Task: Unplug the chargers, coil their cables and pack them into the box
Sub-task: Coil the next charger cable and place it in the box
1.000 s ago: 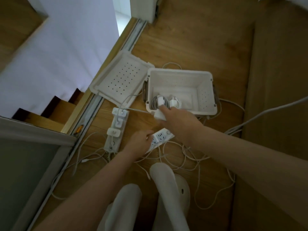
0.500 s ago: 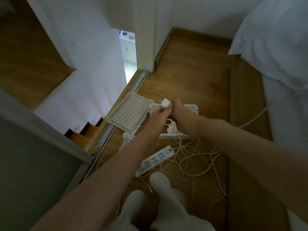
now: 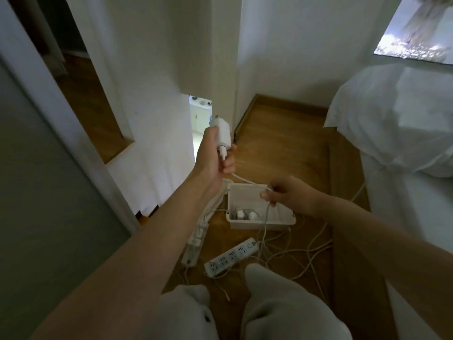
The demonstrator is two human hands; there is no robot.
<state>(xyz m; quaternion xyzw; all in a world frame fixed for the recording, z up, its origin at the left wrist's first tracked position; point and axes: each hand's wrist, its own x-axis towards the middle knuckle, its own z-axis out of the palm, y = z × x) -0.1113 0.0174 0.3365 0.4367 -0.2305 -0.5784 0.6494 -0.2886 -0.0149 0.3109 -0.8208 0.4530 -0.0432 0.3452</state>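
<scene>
My left hand (image 3: 215,153) is raised and holds a white charger (image 3: 222,135), prongs up. Its white cable (image 3: 247,181) runs down to my right hand (image 3: 284,193), which pinches it above the white box (image 3: 282,219). From there the cable hangs down past the box to the floor. Coiled chargers (image 3: 245,214) lie in the box's near left corner. An empty white power strip (image 3: 232,256) lies on the wooden floor in front of the box. A second power strip (image 3: 196,239) with plugs in it lies to the left.
Loose white cables (image 3: 294,256) tangle on the floor right of the strips. The box lid (image 3: 215,200) lies left of the box, mostly behind my left arm. A bed with white bedding (image 3: 397,119) stands at right; a stair drop and sliding door track lie at left. My knees (image 3: 269,303) are at the bottom.
My left hand has lifted the charger higher and away from the box. My right hand has slid along the cable and now pinches it lower down. The camera tilted upward.
</scene>
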